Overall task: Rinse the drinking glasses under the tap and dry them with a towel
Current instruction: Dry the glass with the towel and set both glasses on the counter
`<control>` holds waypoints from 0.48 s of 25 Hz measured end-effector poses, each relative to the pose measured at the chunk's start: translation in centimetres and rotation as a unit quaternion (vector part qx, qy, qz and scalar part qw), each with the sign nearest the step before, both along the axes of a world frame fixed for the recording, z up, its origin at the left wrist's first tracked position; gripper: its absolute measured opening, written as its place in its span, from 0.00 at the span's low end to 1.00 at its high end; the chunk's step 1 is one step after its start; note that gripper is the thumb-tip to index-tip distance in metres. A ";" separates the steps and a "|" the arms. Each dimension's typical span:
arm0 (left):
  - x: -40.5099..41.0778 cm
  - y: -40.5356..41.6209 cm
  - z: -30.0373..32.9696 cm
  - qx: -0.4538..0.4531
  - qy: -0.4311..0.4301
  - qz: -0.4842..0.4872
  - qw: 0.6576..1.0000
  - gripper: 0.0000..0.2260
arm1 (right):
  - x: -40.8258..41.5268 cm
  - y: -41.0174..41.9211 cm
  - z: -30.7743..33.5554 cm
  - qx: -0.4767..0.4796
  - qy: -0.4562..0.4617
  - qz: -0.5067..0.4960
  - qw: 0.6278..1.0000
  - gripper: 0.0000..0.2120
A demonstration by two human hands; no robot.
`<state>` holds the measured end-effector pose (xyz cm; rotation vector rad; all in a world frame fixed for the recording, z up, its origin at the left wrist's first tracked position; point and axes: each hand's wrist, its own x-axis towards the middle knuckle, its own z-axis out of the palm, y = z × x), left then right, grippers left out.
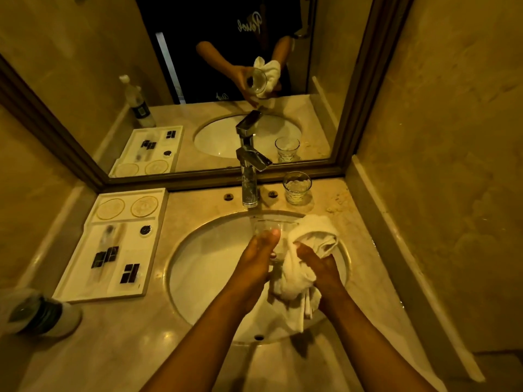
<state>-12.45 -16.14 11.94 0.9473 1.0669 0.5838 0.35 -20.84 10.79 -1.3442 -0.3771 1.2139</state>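
Observation:
Over the oval sink my left hand grips a clear drinking glass, with the thumb lying across its side. My right hand holds a white towel bunched against the right side of that glass; part of the towel hangs down into the basin. A second glass stands upright on the counter right of the chrome tap. No water is seen running from the tap.
A white amenity tray with small dark packets lies on the counter at the left. A plastic bottle stands at the near left edge. The mirror rises directly behind the tap, and a wall closes the right side.

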 end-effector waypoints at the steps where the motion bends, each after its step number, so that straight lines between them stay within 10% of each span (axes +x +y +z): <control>1: -0.3 0.2 -0.3 0.005 -0.031 0.035 0.999 0.27 | 0.1 0.1 0.0 -0.007 -0.034 0.012 0.999 0.18; 7: -4.4 1.5 -1.6 0.105 0.009 0.008 0.994 0.33 | 4.1 -0.2 1.7 -0.003 -0.087 -0.022 0.996 0.13; 12: -5.3 1.2 -0.9 0.135 0.010 -0.105 0.985 0.35 | 6.1 -0.5 3.7 0.025 -0.054 0.138 0.989 0.10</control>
